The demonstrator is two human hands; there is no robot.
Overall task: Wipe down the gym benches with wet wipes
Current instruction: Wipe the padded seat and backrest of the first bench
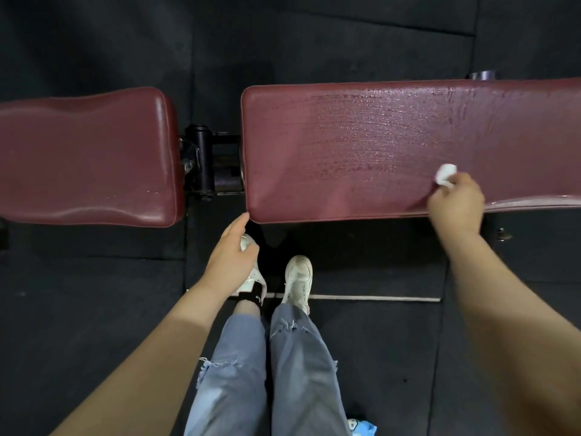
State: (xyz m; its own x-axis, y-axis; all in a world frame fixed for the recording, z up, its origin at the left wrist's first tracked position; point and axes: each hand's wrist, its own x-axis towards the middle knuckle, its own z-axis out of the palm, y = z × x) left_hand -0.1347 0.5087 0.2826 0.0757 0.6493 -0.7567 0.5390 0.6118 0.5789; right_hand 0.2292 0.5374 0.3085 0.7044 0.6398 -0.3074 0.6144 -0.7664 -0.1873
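A dark red padded gym bench lies across the view in two parts: a long back pad (377,146) on the right, streaked with wet marks, and a shorter seat pad (85,155) on the left. My right hand (456,204) holds a crumpled white wet wipe (445,174) against the long pad near its front edge. My left hand (231,259) hangs relaxed just below the long pad's near left corner, its fingertip close to that corner, holding nothing.
A black metal hinge and frame (204,162) joins the two pads. The floor (94,309) is dark rubber matting. My legs in torn jeans and white shoes (298,278) stand before the bench. A blue packet (361,427) lies on the floor by my right leg.
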